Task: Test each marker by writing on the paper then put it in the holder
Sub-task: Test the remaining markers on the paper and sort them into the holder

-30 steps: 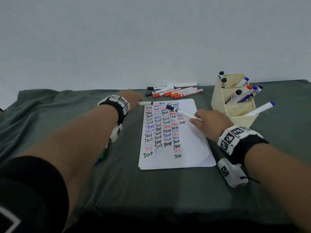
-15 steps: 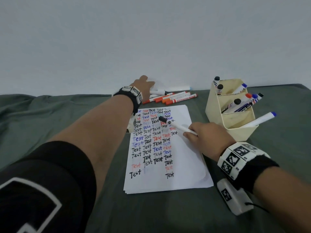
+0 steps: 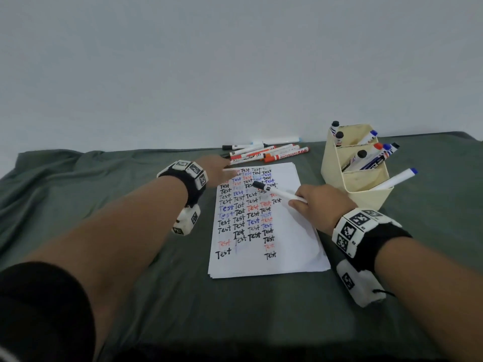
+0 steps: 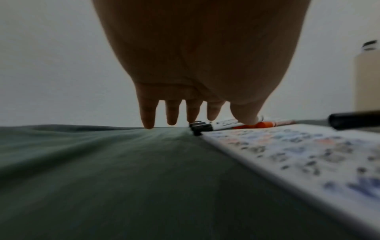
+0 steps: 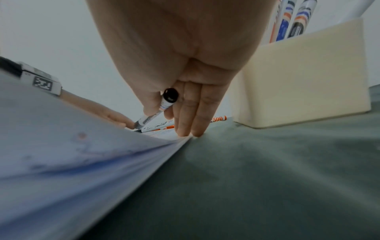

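Observation:
A white marker with a black cap (image 3: 278,192) is held low over the paper (image 3: 287,244) by my right hand (image 3: 300,202), cap pointing up-left. In the right wrist view the thumb and forefinger of that hand (image 5: 164,112) pinch the marker (image 5: 162,108), while the other fingers (image 5: 191,123) lie straight on the paper's right edge (image 5: 61,146). My left hand (image 3: 222,169) is at the paper's top left corner, its fingers (image 4: 148,113) straight and holding nothing. Just beyond it lies a row of loose markers (image 3: 266,152). The cream holder (image 3: 358,178) with several markers stands at the right.
A wrinkled green cloth (image 3: 104,178) covers the table. The paper is filled with rows of the word "Test". A blue-capped marker (image 3: 394,178) leans out of the holder's front compartment. A plain wall rises just behind the markers.
My left hand had reached up onto the loose markers and has drawn back to the paper's top left corner, empty. My right hand keeps the black marker over the paper.

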Demonstrator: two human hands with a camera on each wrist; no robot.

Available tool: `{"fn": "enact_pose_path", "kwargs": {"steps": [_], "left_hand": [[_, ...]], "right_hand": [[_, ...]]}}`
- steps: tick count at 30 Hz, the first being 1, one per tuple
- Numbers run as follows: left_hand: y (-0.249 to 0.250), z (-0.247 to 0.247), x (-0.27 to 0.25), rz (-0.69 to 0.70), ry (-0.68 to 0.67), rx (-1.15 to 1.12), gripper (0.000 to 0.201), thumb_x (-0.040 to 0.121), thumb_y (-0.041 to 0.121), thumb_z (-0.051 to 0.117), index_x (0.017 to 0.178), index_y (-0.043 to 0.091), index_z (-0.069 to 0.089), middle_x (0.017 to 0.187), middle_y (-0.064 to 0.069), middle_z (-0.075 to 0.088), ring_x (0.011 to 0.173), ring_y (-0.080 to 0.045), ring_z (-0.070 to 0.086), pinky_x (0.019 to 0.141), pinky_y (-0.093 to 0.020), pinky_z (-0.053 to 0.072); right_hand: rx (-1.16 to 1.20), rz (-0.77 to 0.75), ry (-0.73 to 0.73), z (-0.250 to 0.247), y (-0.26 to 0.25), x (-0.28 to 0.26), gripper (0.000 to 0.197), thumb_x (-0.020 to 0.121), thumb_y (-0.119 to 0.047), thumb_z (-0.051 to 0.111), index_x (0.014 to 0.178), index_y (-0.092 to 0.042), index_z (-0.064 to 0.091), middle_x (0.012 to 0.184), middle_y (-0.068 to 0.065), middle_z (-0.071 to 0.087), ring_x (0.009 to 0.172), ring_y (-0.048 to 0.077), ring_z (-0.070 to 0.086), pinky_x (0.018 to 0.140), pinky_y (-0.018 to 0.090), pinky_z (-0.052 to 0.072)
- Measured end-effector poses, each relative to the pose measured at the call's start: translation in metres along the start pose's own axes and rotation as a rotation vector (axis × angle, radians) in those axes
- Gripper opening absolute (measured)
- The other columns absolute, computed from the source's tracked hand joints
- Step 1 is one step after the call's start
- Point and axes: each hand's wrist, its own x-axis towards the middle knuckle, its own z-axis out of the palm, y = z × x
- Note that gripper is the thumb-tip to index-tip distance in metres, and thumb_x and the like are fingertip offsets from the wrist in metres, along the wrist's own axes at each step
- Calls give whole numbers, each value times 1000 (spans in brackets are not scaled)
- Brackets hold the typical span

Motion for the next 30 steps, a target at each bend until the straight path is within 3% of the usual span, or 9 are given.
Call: {"fn": "enact_pose_path", "kwargs": {"steps": [3, 5, 8, 12, 15, 19, 22, 26, 30], "left_hand": [[-20, 15, -17, -68, -107, -16, 67, 99, 59, 43, 154, 22, 34, 158, -5, 38, 141, -27, 40, 115, -43, 33], [-25, 20, -24, -99, -170, 1, 75, 97, 65, 39, 158, 24, 23, 164, -4, 24, 149, -27, 28, 121, -45, 24], [-20, 20, -31, -108, -231, 7, 79, 95, 72, 33, 159, 28, 17, 167, -3, 14, 151, -27, 22, 122, -47, 19], [-6, 12, -34, -117, -223, -36, 78, 96, 70, 36, 159, 29, 18, 167, -1, 14, 151, -25, 24, 122, -45, 21], [11, 2, -41, -49, -149, -127, 78, 94, 64, 50, 158, 30, 22, 164, 2, 24, 148, -22, 29, 119, -41, 26], [37, -15, -59, 213, 90, -233, 59, 96, 36, 62, 150, 40, 38, 156, 9, 39, 140, -15, 40, 113, -36, 34], [51, -23, -71, 340, 128, -285, 53, 94, 14, 58, 142, 36, 50, 145, 10, 50, 130, -10, 46, 107, -30, 37], [66, -28, -86, 374, 189, -279, 36, 102, 40, 50, 135, 28, 57, 99, 22, 57, 91, -5, 54, 83, -27, 44], [72, -32, -97, 340, 133, -202, 30, 106, 39, 39, 108, 21, 63, 88, 4, 60, 83, -19, 57, 74, -39, 49]], "right_hand": [[25, -9, -18, -1, -2, -6, 35, 105, -47, 48, 115, -16, 61, 99, 6, 68, 80, 22, 55, 67, 31, 39], [44, -18, -29, -1, -3, -10, 34, 105, -46, 49, 116, -16, 61, 99, 6, 68, 81, 21, 56, 68, 31, 39], [61, -17, -42, -2, -5, -17, 33, 105, -45, 49, 116, -16, 61, 100, 5, 67, 82, 20, 57, 69, 31, 40], [85, -24, -9, -5, -6, -20, 31, 105, -44, 50, 116, -17, 61, 93, 2, 64, 80, 20, 57, 67, 30, 40], [86, -38, 23, -10, -7, -21, 30, 105, -44, 51, 115, -18, 61, 88, 0, 61, 76, 18, 56, 62, 30, 39], [108, -49, 52, -20, -7, -17, 29, 105, -42, 52, 117, -17, 62, 94, 4, 66, 83, 23, 61, 70, 32, 44], [143, -50, 94, -28, -8, -15, 28, 104, -41, 53, 115, -17, 62, 87, 0, 60, 84, 23, 58, 70, 32, 41], [161, -86, 137, -35, -14, -14, 22, 103, -37, 57, 112, -19, 63, 84, -3, 58, 83, 21, 58, 70, 32, 40], [205, -139, 158, -39, -24, -13, 15, 101, -32, 62, 109, -20, 65, 82, -8, 56, 82, 18, 54, 69, 32, 36]]}}
